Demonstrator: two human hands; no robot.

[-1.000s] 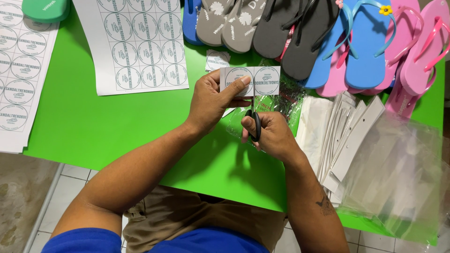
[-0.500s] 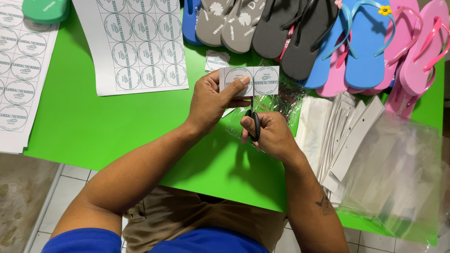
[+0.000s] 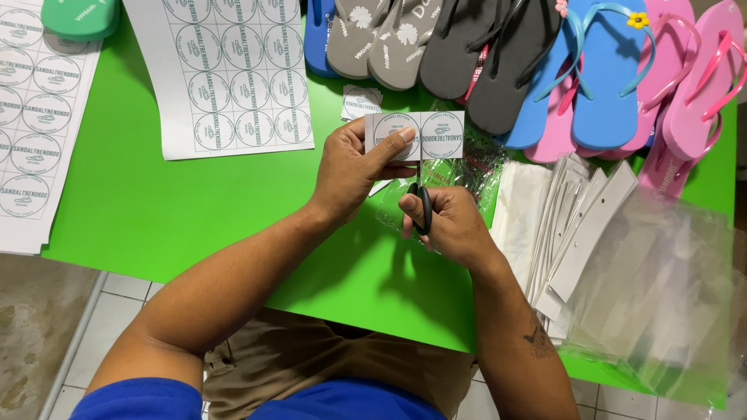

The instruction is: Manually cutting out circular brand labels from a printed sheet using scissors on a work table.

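Note:
My left hand pinches a small white paper strip printed with two round labels, holding it above the green table. Just below it, my right hand grips black-handled scissors, whose blades point up at the strip's lower edge. One cut-out square label lies on the table behind the strip.
Two white sheets of round labels lie at the left. A row of flip-flops in grey, black, blue and pink lines the far edge. White card hangers and clear plastic bags sit at the right.

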